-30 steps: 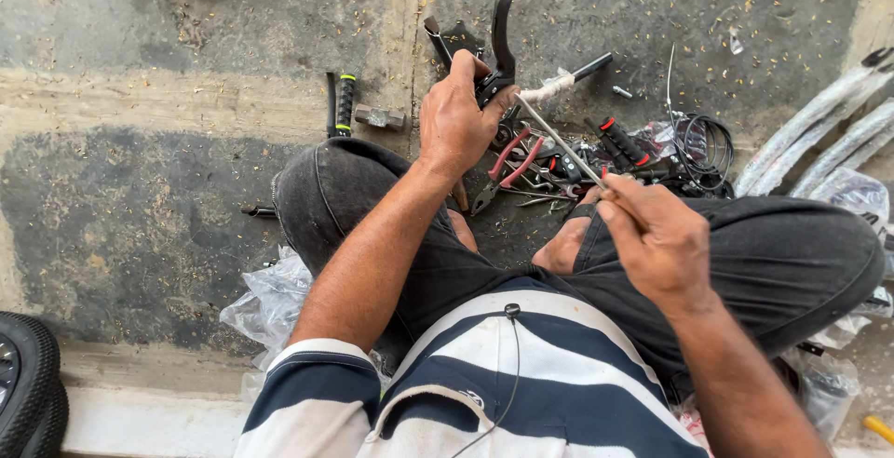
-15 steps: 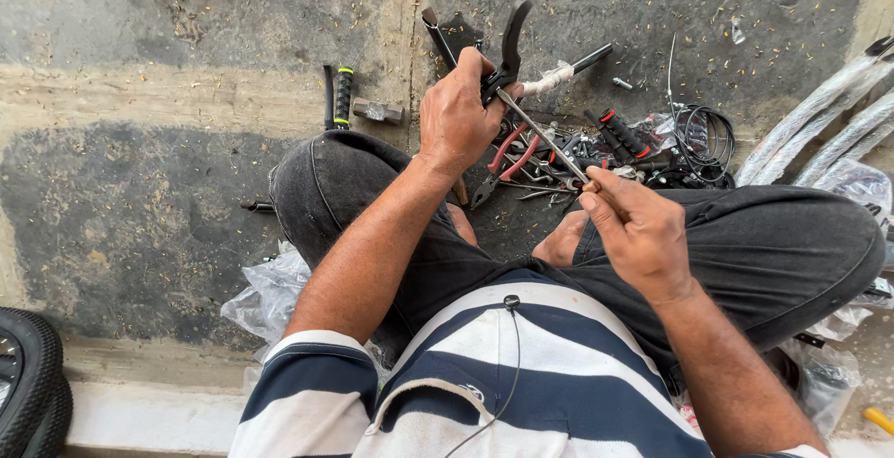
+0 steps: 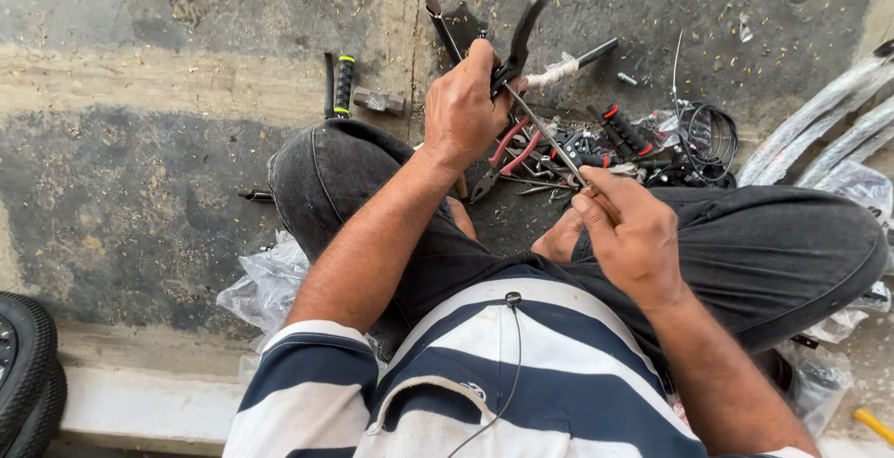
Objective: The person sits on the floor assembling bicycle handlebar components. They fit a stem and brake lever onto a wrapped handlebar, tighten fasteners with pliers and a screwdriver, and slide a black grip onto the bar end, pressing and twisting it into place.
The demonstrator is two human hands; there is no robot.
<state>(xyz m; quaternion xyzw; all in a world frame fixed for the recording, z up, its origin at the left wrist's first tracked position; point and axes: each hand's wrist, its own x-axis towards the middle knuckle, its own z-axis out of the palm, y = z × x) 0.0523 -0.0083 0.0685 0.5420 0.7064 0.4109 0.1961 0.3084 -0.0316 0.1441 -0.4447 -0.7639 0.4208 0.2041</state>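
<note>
Between the two hands runs a thin metal cable (image 3: 548, 137), taut and slanting. At its upper end the left hand (image 3: 463, 104) is wrapped tightly around black-handled cutters (image 3: 515, 44), their handles spread upward. At its lower end the right hand (image 3: 631, 233) pinches the cable between thumb and fingers. Just beyond the cable lie red-handled pliers (image 3: 507, 153); left of the cutters rests a small hammer (image 3: 377, 100).
</note>
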